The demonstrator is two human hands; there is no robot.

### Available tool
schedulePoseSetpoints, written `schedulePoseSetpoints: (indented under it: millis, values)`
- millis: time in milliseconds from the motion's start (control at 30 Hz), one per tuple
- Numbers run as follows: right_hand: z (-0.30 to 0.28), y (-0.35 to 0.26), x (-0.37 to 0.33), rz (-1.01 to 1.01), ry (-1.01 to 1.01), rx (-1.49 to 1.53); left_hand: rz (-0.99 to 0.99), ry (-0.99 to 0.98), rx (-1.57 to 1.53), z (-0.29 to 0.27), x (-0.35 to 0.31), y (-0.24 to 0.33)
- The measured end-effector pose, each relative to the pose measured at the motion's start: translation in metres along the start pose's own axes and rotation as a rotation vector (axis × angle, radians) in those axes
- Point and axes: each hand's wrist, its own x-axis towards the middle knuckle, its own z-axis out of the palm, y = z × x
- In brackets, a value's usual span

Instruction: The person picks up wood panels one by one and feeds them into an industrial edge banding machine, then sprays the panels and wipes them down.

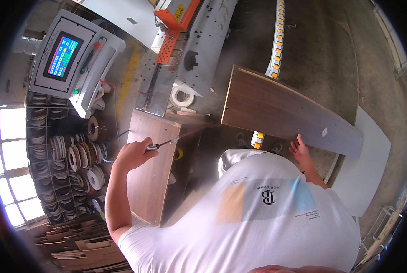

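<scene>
My left hand [135,154] is closed round an air blow gun [152,147]. The gun's thin nozzle [171,141] points right, and a pale streak runs from its tip toward the near-left corner of a dark brown wooden panel [276,109]. A blue hose [106,152] curves up beside that hand. At the panel's near edge, my right hand [300,151] grips it, one digit lying over the face; its other fingers are partly hidden. The tilted panel reaches over a conveyor rail with yellow rollers [276,50].
A brown board-topped stand [151,173] is under my left arm. Ahead are a machine bed [203,45] with an orange guard [169,43] and a control screen [62,57] at left. Edge-banding rolls [76,157] fill a rack. A pale panel [367,159] stands at right.
</scene>
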Motion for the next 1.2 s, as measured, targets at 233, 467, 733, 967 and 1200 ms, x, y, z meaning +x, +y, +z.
schedulePoseSetpoints:
  millis: [233,467,733,967,1200]
  values:
    - [-0.001,-0.006,-0.006,0.028,-0.058,-0.085,-0.018,0.229,0.029,0.022,0.026,0.055]
    - [-0.038,-0.007,0.001,0.009,-0.129,-0.14,-0.012,0.27,0.023,0.02,0.033,0.107]
    - [-0.099,-0.008,0.048,-0.009,-0.004,-0.029,-0.026,0.151,0.191,0.021,0.018,0.146]
    - [-0.127,-0.018,0.061,0.0,0.059,0.096,0.015,0.197,0.126,0.095,0.071,0.191]
    - [-0.162,-0.018,0.079,-0.026,0.137,0.213,0.21,-0.166,0.047,0.184,0.112,0.419]
